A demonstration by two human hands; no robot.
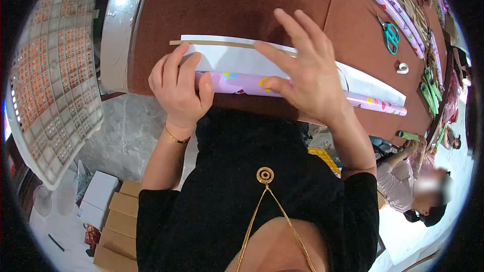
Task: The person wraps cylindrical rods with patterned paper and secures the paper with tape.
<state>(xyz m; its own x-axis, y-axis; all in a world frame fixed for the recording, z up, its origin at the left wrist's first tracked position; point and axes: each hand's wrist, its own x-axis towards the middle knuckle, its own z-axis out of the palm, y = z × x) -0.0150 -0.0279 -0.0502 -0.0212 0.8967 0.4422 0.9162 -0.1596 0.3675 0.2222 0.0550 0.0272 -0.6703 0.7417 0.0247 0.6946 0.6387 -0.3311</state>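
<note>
A sheet of purple patterned wrapping paper [237, 82], white on its reverse, lies partly rolled along the near edge of the brown-covered table. Along the far edge of its white side runs a thin tan strip [222, 44]. My left hand [179, 83] grips the left end of the paper, fingers curled over the white side and tan strip, thumb by the roll. Above the middle of the sheet, my right hand [310, 68] is open with fingers spread. Its thumb is close to the roll; whether it touches cannot be made out.
Teal-handled scissors [390, 37], a white tape roll [402, 68] and green bundles [430, 90] lie to the right. More purple rolls [385, 7] are at the upper right. A plastic crate [58, 80] stands left, cardboard boxes [118, 226] below. Another person [398, 184] works at right.
</note>
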